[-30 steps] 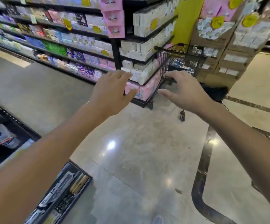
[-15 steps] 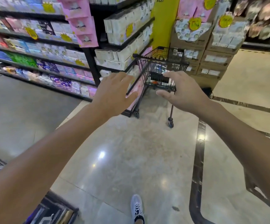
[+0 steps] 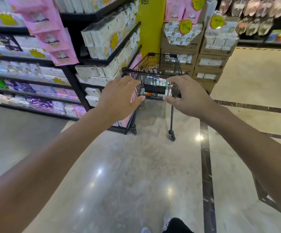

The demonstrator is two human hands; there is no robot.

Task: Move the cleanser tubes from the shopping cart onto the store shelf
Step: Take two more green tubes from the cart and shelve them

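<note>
A: Both arms out, reaching toward the shopping cart [image 3: 154,76] at twelve o'clock on the shiny floor [image 3: 136,165].

B: Left hand [image 3: 119,96], fingers spread wide, holding nothing, short of the handle.

A: Right hand [image 3: 186,96], fingers loosely bent and apart, empty too.

B: The cleanser tubes?

A: Pale packs low in the cart's basket, too blurred to name. Store shelf [image 3: 102,47] at ten o'clock, cardboard boxes [image 3: 203,61] at one.
</note>
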